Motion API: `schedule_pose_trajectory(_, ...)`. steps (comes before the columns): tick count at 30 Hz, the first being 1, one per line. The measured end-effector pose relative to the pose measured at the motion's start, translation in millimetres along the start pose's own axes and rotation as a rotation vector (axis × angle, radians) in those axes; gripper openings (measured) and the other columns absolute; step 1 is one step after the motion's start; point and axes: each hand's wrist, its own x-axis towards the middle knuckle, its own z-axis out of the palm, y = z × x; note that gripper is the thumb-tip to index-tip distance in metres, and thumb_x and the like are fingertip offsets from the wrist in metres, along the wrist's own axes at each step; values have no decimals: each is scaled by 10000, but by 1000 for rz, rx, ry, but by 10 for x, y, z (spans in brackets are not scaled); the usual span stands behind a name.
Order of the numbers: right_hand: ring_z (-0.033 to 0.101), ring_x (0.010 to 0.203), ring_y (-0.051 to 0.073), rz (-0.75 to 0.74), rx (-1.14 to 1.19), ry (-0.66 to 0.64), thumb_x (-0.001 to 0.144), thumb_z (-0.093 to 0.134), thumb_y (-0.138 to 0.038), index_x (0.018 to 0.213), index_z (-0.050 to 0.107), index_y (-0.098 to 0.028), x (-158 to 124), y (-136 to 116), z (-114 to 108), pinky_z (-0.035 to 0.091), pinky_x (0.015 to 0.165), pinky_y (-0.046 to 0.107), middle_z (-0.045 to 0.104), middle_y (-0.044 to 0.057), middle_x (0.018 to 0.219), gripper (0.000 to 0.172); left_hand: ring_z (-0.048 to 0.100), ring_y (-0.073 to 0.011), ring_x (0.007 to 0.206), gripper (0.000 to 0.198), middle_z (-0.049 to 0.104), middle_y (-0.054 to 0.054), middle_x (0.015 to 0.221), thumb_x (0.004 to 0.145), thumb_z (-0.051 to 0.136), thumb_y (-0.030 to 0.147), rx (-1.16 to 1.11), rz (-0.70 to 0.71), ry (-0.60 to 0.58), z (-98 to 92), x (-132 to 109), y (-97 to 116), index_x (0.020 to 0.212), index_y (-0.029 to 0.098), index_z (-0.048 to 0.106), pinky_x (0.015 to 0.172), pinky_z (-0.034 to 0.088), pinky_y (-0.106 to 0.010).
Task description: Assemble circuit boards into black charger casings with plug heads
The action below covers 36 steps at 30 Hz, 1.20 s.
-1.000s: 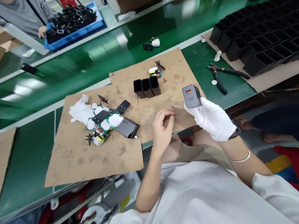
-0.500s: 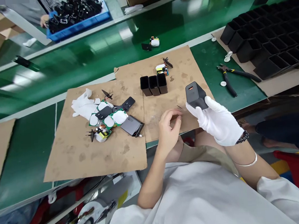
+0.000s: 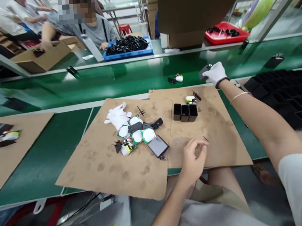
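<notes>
My right hand, in a white glove, reaches out over the green conveyor belt, closed on a black plug-in charger with metal prongs. Close to my body, my bare left hand is pinched just above the cardboard, and a thin dark needle-like piece sticks out at its fingertips. Three black open-topped charger housings stand in a row beyond it. Behind them lies a small circuit board with a black part. Further left are circuit boards with white round pads, a grey power bank and a white glove.
Many black housings stand in rows at the right. Another charger and a small board are on the belt. Across it, a co-worker sits by a blue tray of black parts; a red tray stands further right.
My right hand has carried the charger forward, away from my body, out over the belt. My left hand keeps its pinch near the cardboard's front. The view has tilted up.
</notes>
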Motion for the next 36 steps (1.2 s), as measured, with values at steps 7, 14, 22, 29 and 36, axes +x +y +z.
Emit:
schedule_pose_trajectory(7, 462, 1401, 308, -277, -594, 210, 964, 645, -341, 1395, 534, -192, 432, -205, 823, 428, 1138, 567, 417, 145, 1567, 470, 662, -196, 939, 183, 710, -45, 939, 900, 568, 89, -75, -70, 7, 18, -7, 2, 885, 216, 700, 870, 503, -309)
schedule_pose_trajectory(14, 649, 1161, 274, -176, -969, -246, 765, 799, -204, 1091, 728, -125, 771, -287, 1449, 505, 1026, 417, 708, 144, 1231, 342, 651, -194, 903, 156, 697, -51, 916, 912, 563, 118, -61, -104, 17, 5, 19, 23, 857, 206, 679, 830, 503, -303)
schedule_pose_trajectory(22, 671, 1107, 301, -110, -1254, -132, 871, 607, -415, 1182, 729, -207, -188, -522, 783, 513, 896, 350, 741, 116, 1171, 393, 650, -191, 939, 144, 704, -49, 935, 933, 566, 155, -26, -77, 24, -8, 10, 19, 875, 204, 688, 876, 501, -307)
schedule_pose_trajectory(29, 718, 983, 392, 238, -1452, -66, 918, 530, -482, 1046, 738, -109, -1627, -42, 93, 535, 781, 442, 738, 262, 1019, 446, 678, -194, 936, 136, 716, -54, 939, 935, 549, 181, 139, 37, -21, 12, 0, -35, 899, 200, 678, 886, 537, -323)
schedule_pose_trajectory(36, 702, 1033, 301, 69, -1330, -208, 854, 637, -401, 1202, 643, -238, -2017, 117, -148, 506, 828, 361, 721, 139, 1179, 383, 403, -417, 1463, 393, 544, -243, 1431, 896, 550, 115, 921, 298, 306, -16, 329, 188, 1284, 140, 609, 1176, 326, -669)
